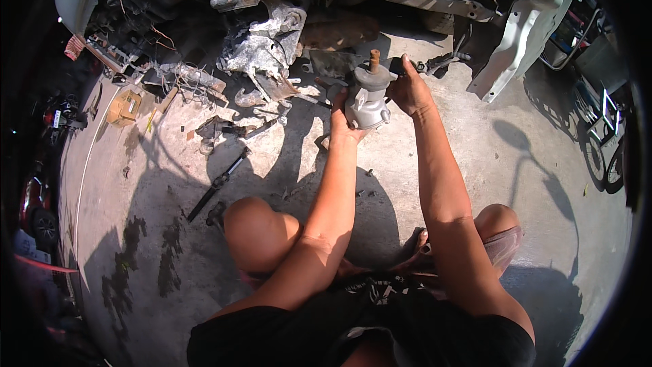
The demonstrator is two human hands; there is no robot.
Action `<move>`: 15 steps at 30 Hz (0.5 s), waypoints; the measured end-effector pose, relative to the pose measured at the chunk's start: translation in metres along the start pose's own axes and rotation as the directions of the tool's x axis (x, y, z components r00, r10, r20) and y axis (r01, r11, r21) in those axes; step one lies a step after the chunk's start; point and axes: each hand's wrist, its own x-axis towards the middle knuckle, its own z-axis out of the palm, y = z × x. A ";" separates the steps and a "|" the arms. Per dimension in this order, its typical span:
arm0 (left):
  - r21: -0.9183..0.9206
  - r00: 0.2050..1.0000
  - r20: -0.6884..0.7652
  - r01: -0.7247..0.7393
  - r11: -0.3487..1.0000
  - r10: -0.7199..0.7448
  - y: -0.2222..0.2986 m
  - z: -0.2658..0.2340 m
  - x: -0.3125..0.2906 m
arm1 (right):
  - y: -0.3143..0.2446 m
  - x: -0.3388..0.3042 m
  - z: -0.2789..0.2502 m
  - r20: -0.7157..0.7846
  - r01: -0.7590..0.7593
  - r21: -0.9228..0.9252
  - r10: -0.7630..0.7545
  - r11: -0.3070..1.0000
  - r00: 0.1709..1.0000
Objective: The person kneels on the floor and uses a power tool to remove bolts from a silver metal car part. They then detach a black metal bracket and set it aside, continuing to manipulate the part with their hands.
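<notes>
A silver-grey engine mount (367,98), with a round collar and a rusty stud on top, is held upright off the ground in front of me. My left hand (345,122) is closed around its near left side, the palm beneath its lower edge. On the other side, my right hand (411,90) is beside the mount with its thumb stretched up. Its other fingers are in shadow, partly hidden, and whether they touch the mount I cannot tell.
Ahead stands an opened-up vehicle front with a dirty metal bracket (258,51) and a white body panel (519,34). On the concrete at left lie a black-handled tool (219,185), a cardboard box (124,107) and loose parts. A bicycle wheel (593,156) is at far right.
</notes>
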 end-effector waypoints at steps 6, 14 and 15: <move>0.042 0.995 -0.096 -0.031 0.999 0.035 -0.005 -0.001 0.005 | 0.014 0.014 -0.016 0.015 0.076 0.077 -0.078 0.994 0.997; 0.043 0.997 -0.039 -0.059 0.997 0.061 0.017 -0.019 0.019 | 0.035 0.044 -0.018 0.093 -0.084 0.055 0.079 0.995 0.993; 0.048 0.997 -0.053 -0.061 0.997 0.063 0.021 -0.020 0.020 | 0.036 0.046 -0.014 0.070 -0.074 0.065 0.069 0.995 0.995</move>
